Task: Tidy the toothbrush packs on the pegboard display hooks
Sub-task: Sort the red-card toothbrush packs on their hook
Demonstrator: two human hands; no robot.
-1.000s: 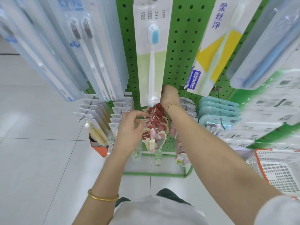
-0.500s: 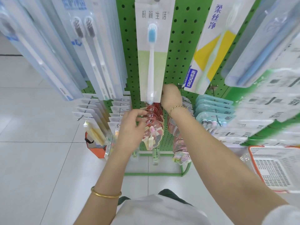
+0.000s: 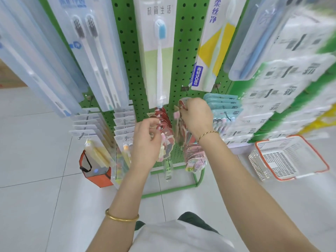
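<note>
A green pegboard carries rows of toothbrush packs on hooks. A stack of red children's toothbrush packs hangs low in the middle. My left hand pinches the front packs of that stack at their hook holes. My right hand grips one red pack, lifted off and held just right of the stack. Below the right hand hangs another bunch of pink and red packs. A tall white pack with a blue-headed brush hangs directly above the red stack.
White twin-brush packs hang upper left, a yellow and white pack upper right, teal packs beside my right hand. An orange bag sits on the floor at left. A white basket with an orange rim lies at right.
My right hand came forward from behind the red stack, bringing one red pack off to the right. My left hand stayed on the front of the stack.
</note>
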